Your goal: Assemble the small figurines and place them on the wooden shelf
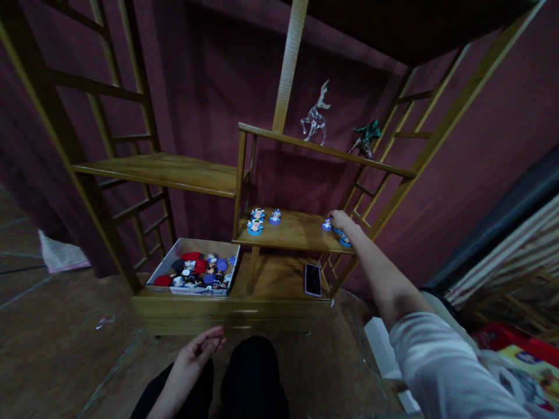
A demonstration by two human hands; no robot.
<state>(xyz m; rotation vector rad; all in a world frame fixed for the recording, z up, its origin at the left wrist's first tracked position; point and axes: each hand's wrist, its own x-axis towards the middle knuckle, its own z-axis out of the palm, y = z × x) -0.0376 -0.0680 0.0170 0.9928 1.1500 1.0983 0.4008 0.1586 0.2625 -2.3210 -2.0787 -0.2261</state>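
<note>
My right hand (339, 220) reaches out to the right end of a low wooden shelf (292, 233) and rests among small figures on blue bases (345, 239); its fingers curl over one, but whether it grips the figure is hidden. Three more blue-based figures (261, 221) stand at the shelf's left end. My left hand (201, 348) lies loosely on my left knee with fingers slightly apart and nothing in it. A cardboard box (168, 260) full of several small figures sits on the base of the shelf unit at the left.
A phone (312, 279) lies flat on the base board below the shelf. On the upper shelf stand a clear deer figure (315, 116) and a dark green figure (365, 138). Wooden ladder-like frames flank both sides. White boxes (382, 346) and a red printed box (519, 349) lie at right.
</note>
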